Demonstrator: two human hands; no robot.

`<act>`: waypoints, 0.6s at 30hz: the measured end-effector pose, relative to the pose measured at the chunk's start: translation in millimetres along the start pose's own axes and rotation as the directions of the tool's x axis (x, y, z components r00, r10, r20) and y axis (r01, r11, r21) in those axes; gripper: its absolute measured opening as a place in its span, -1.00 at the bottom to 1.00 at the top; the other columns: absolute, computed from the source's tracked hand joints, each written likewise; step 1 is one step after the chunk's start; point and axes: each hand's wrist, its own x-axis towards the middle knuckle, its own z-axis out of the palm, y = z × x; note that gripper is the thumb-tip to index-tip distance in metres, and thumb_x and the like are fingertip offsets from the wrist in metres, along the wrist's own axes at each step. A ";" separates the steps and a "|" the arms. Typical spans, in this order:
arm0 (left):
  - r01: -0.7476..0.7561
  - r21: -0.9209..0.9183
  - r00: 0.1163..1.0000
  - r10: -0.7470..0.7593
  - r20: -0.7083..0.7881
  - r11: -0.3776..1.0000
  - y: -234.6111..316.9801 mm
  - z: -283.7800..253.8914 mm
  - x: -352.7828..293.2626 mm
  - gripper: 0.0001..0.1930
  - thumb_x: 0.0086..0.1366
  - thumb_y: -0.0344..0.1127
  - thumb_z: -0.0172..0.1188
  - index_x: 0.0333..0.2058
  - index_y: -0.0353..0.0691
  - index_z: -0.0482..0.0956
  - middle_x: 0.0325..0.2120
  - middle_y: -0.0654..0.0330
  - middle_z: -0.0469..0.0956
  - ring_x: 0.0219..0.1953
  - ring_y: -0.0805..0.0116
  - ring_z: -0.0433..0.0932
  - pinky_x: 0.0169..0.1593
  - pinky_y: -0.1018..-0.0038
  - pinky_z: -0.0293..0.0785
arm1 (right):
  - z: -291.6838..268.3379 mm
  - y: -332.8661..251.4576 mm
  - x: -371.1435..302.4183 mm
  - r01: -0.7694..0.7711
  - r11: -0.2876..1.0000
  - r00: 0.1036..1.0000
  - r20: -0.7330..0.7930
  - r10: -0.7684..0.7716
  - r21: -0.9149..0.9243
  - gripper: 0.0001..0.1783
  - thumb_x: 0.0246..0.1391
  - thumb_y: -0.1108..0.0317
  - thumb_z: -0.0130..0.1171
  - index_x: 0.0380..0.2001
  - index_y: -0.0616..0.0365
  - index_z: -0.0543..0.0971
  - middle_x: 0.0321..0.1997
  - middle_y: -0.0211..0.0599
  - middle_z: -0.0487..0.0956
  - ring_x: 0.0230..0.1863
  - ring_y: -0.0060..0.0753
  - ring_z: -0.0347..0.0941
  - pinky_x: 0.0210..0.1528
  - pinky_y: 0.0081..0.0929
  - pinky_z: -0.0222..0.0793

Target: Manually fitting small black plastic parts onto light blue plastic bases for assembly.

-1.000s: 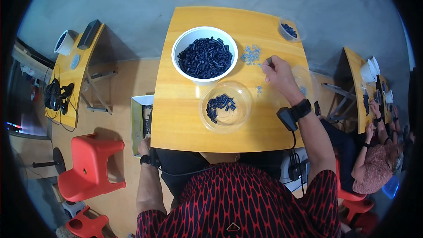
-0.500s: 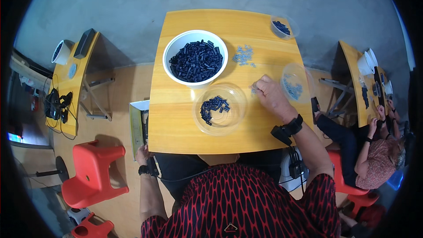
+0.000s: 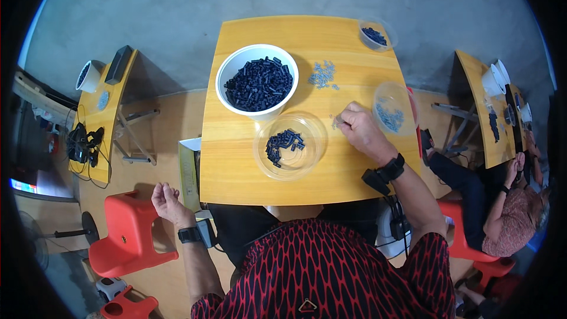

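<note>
On the right half of the wooden table [image 3: 348, 177], my right hand [image 3: 363, 133] is closed in a pinch. Small pale clear pieces [image 3: 336, 122] show at its fingertips, too blurred to name. My left hand [image 3: 169, 202] is raised off the table's left edge, palm up, fingers curled together; what they hold, if anything, I cannot make out. Left of my right hand stands a round clear tub [image 3: 317, 156] with several short black tubes [image 3: 286, 142]. Behind it is a white bucket [image 3: 221, 91] heaped with black tubes. A loose pile of small clear pieces [image 3: 322, 75] lies beside the bucket.
A clear tub [image 3: 383, 90] with small clear pieces stands right of my right hand, and another tub [image 3: 374, 35] with dark pieces at the far right corner. A cardboard box [image 3: 189, 177] and red chair [image 3: 127, 230] are at left. Another person [image 3: 508, 218] sits at right.
My left hand has come up from beside the table's left edge and moved outward to the left, turning palm up. My right hand stays at nearly the same place, still pinched.
</note>
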 end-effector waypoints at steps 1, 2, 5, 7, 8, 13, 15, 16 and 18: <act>-0.003 0.001 1.000 0.003 -0.003 1.000 12.3 14.6 -11.3 -0.84 0.33 -0.49 0.18 -0.12 -0.28 0.49 -0.32 0.26 0.52 -0.37 0.53 0.45 -0.29 0.57 0.44 | 0.8 0.1 0.1 0.003 1.000 1.000 0.001 -0.003 0.003 -0.96 0.03 0.60 0.18 -0.42 0.38 0.58 -0.37 -0.06 0.53 -0.33 -0.12 0.49 -0.26 -0.38 0.40; -0.080 0.052 0.995 0.076 0.065 0.995 23.7 28.2 -24.4 -0.84 0.34 -0.49 0.18 -0.11 -0.28 0.49 -0.31 0.25 0.52 -0.35 0.53 0.45 -0.26 0.57 0.43 | 2.0 -0.8 -0.2 -0.028 0.999 1.000 -0.002 0.028 0.027 -0.96 0.02 0.59 0.18 -0.43 0.37 0.58 -0.38 -0.05 0.52 -0.33 -0.06 0.48 -0.26 -0.31 0.40; -0.163 0.100 0.951 0.129 0.283 0.982 40.9 60.1 -63.2 -0.84 0.36 -0.48 0.18 -0.11 -0.29 0.49 -0.24 0.22 0.53 -0.27 0.52 0.46 -0.16 0.56 0.45 | 1.1 -2.2 -4.7 -0.090 0.993 0.996 -0.011 0.091 0.071 -0.95 0.02 0.59 0.17 -0.42 0.37 0.59 -0.40 -0.05 0.51 -0.33 -0.01 0.47 -0.24 -0.25 0.40; -0.100 0.091 0.913 0.055 0.404 0.991 45.3 74.7 -85.4 -0.84 0.36 -0.46 0.21 -0.12 -0.29 0.50 -0.25 0.24 0.52 -0.21 0.50 0.50 -0.05 0.55 0.46 | -0.5 -2.0 -6.3 -0.116 0.988 0.993 -0.011 0.117 0.099 -0.95 0.03 0.59 0.18 -0.42 0.37 0.59 -0.40 -0.05 0.51 -0.32 -0.02 0.47 -0.23 -0.27 0.40; -0.063 0.083 0.881 0.017 0.472 0.995 45.0 80.7 -95.2 -0.83 0.35 -0.46 0.22 -0.11 -0.29 0.50 -0.25 0.25 0.53 -0.22 0.51 0.50 -0.05 0.55 0.46 | -1.8 -2.4 -7.1 -0.122 0.986 0.992 -0.029 0.126 0.116 -0.95 0.04 0.59 0.17 -0.41 0.37 0.59 -0.39 -0.05 0.51 -0.31 -0.03 0.47 -0.22 -0.28 0.40; -0.122 0.192 0.791 -0.021 0.611 0.974 39.8 97.1 -114.3 -0.80 0.31 -0.48 0.23 -0.11 -0.30 0.50 -0.28 0.28 0.53 -0.27 0.54 0.48 -0.12 0.58 0.45 | -8.2 -3.5 -4.0 -0.095 0.993 0.994 -0.053 0.099 0.073 -0.94 0.05 0.58 0.17 -0.39 0.38 0.58 -0.37 -0.08 0.54 -0.29 -0.15 0.51 -0.20 -0.38 0.42; -0.114 0.198 0.804 -0.027 0.594 0.974 37.3 97.7 -113.9 -0.81 0.31 -0.48 0.23 -0.12 -0.30 0.50 -0.29 0.28 0.52 -0.30 0.55 0.47 -0.14 0.59 0.45 | -9.0 -6.2 -1.4 -0.087 0.992 0.996 -0.001 0.088 0.092 -0.90 0.08 0.53 0.14 -0.38 0.37 0.58 -0.35 -0.02 0.51 -0.27 -0.03 0.46 -0.19 -0.29 0.38; -0.114 0.199 0.804 -0.028 0.595 0.973 36.5 97.9 -114.5 -0.81 0.31 -0.48 0.23 -0.12 -0.30 0.50 -0.29 0.28 0.52 -0.30 0.55 0.47 -0.14 0.59 0.45 | -8.9 -5.1 -2.2 -0.088 0.992 0.996 0.000 0.089 0.093 -0.90 0.08 0.53 0.14 -0.38 0.37 0.58 -0.35 -0.02 0.51 -0.27 -0.03 0.46 -0.19 -0.29 0.38; -0.152 0.204 0.793 -0.004 0.610 0.967 36.6 98.0 -114.9 -0.82 0.32 -0.47 0.22 -0.12 -0.30 0.51 -0.29 0.27 0.52 -0.30 0.55 0.46 -0.15 0.59 0.45 | -7.4 -2.6 -2.9 -0.089 0.996 0.996 -0.012 0.090 0.019 -0.94 0.05 0.57 0.18 -0.39 0.37 0.57 -0.36 -0.06 0.55 -0.29 -0.12 0.51 -0.22 -0.35 0.42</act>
